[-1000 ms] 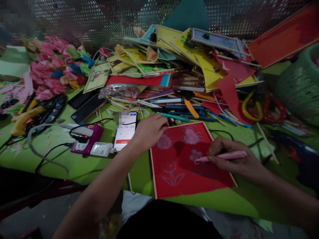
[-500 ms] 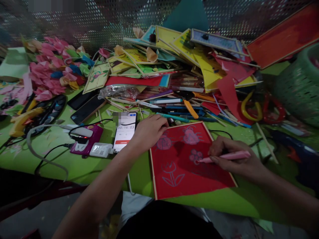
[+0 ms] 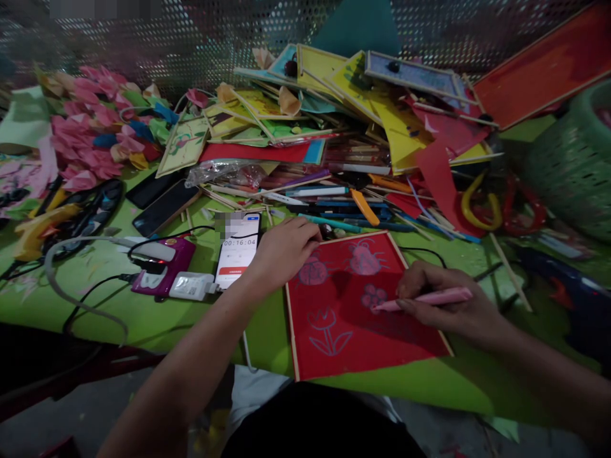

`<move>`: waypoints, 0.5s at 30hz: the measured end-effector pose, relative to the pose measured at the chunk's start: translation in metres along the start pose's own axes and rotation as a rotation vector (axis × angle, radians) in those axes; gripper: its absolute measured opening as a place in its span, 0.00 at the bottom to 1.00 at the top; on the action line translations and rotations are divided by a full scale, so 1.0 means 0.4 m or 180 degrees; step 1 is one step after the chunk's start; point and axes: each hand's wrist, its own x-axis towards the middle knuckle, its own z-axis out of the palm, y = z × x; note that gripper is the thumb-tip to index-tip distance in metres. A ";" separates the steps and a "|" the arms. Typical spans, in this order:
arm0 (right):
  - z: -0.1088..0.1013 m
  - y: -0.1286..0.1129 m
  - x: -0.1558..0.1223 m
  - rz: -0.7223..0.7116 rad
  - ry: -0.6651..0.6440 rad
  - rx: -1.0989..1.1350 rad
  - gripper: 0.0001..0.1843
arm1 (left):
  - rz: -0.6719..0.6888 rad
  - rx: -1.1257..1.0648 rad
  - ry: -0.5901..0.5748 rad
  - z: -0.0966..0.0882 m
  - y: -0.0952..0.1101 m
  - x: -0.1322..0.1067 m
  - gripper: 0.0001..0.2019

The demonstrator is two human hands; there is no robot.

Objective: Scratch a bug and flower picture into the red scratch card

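A red card (image 3: 377, 350) with thin wooden strips along three edges lies on the green table. It bears two beetle-like drawings at the top, a small pink flower (image 3: 373, 296) in the middle and an outlined tulip (image 3: 328, 331) at lower left. In my right hand (image 3: 442, 302) is a pink marker (image 3: 439, 297), held like a pen, its tip on the small flower's lower petal. My left hand (image 3: 289, 247) rests over the card's upper left corner, fingers laid out and holding nothing. Its fingertips are partly hidden.
Left of the card are a phone (image 3: 237, 254) showing a timer and a purple power strip (image 3: 167, 270) with cables. Behind lie pens, sticks and framed cards (image 3: 329, 67). Pink paper flowers (image 3: 90, 130) are heaped at left; yellow-handled scissors (image 3: 482, 207) and a green basket (image 3: 573, 152) stand right.
The marker and my right hand have shifted slightly left, and the small flower's lower petal looks more filled in. The view has shifted a little. My left hand stays on the corner.
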 end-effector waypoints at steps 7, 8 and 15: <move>-0.002 0.001 0.001 0.0037 0.0157 0.0000 0.13 | 0.0033 -0.0005 -0.0005 0.003 -0.003 0.001 0.07; -0.003 0.001 0.001 0.0021 0.0165 -0.0003 0.13 | 0.0036 -0.0005 0.0002 0.003 -0.004 0.001 0.07; -0.003 -0.003 -0.001 0.0009 0.0093 0.0086 0.12 | 0.0056 0.0001 0.0017 0.003 -0.007 0.001 0.07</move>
